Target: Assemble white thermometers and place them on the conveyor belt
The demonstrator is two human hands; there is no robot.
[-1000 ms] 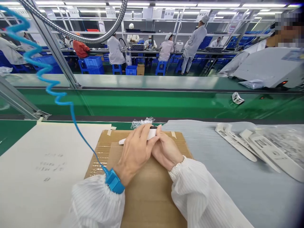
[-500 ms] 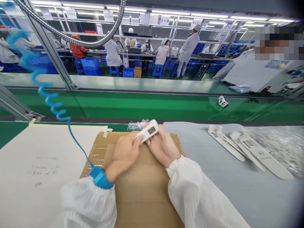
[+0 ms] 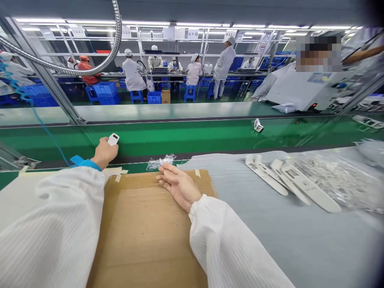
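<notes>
White plastic handheld device [image 3: 113, 139]: small and slim, with a dark display window near its upper end; it stands upright in the left hand, seen against the green conveyor [image 3: 180, 138], above the far edge of the cardboard.
Handling: judged light, stiff and smooth-shelled, so likely slippery. The display looks the part to protect. The safest hold appears to be the long sides of the body, with fingers clear of the window.
Blue coiled cord [image 3: 39, 116]: runs from the far left down to the blue wrist strap [image 3: 85, 162] at the left cuff.
Left hand [image 3: 104, 154]: closed around the lower body of the device, leaving only its upper end showing.
Cardboard sheet [image 3: 144, 228]: lies flat under both forearms, fixed by strips of masking tape [image 3: 118, 175] at its far edge.
Clear plastic wrap [image 3: 160, 162]: crumpled just beyond the cardboard, between the hands.
Right hand [image 3: 179, 186]: open, empty, fingers extended, resting on the cardboard near the wrap.
White moulded plastic strips [image 3: 265, 176]: several lie on the grey film sheet [image 3: 270, 244], right of the cardboard.
Clear bag [image 3: 336, 180]: holds more such pieces, at far right, touching the strips.
</notes>
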